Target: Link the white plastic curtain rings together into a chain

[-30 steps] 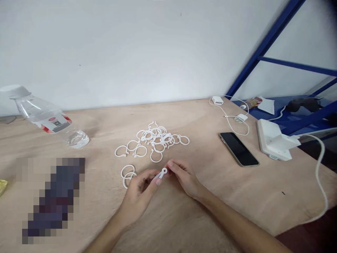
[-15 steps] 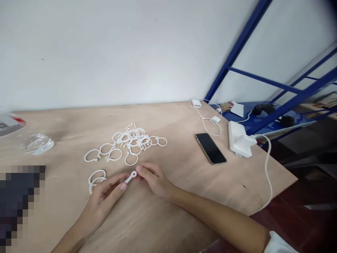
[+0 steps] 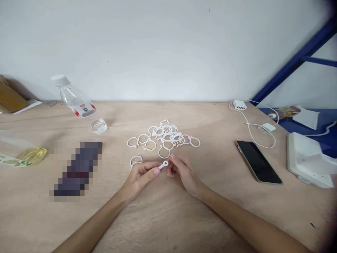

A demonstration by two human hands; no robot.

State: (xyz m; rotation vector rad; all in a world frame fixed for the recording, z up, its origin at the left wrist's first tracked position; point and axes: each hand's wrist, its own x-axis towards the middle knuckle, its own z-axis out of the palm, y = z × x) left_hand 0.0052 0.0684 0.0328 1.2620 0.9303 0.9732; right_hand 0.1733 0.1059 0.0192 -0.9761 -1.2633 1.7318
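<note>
- Pale wall point(image 3: 158, 52) meets the wooden tabletop point(image 3: 216, 168) along its far edge; I see grain stretching from right hand point(image 3: 185, 172) to phone point(image 3: 259, 161);
- white piece point(image 3: 161, 166) pinched between left hand point(image 3: 140, 177) thumb and fingers, near the rings point(image 3: 178, 135); right fingers curled, their grip I cannot tell

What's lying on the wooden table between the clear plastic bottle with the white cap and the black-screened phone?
A loose cluster of thin white plastic rings lies between the clear bottle and the phone, as the head view shows.
</note>
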